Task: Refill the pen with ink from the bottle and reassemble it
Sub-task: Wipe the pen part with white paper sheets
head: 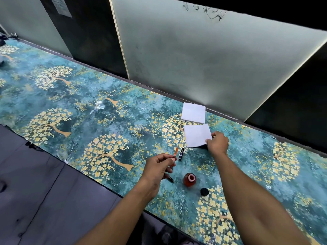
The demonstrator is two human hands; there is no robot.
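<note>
My left hand (158, 167) grips the inner pen section, whose orange ink tube (176, 151) sticks out beyond my fingers. A black pen part (181, 153) lies on the table just right of the tube. Another black pen piece (170, 179) lies partly under my left hand. The open ink bottle (189, 179), holding red ink, stands upright between my arms. Its black cap (204, 191) sits to the right of it. My right hand (218, 143) pinches the corner of a white tissue sheet (196, 134) and lifts it off the table.
A stack of white tissues (193, 113) lies behind the held sheet near the wall. The table (106, 112) carries a teal cover with golden trees. Frosted glass panels (203, 59) rise along the back edge. The grey floor (44, 191) lies at the lower left.
</note>
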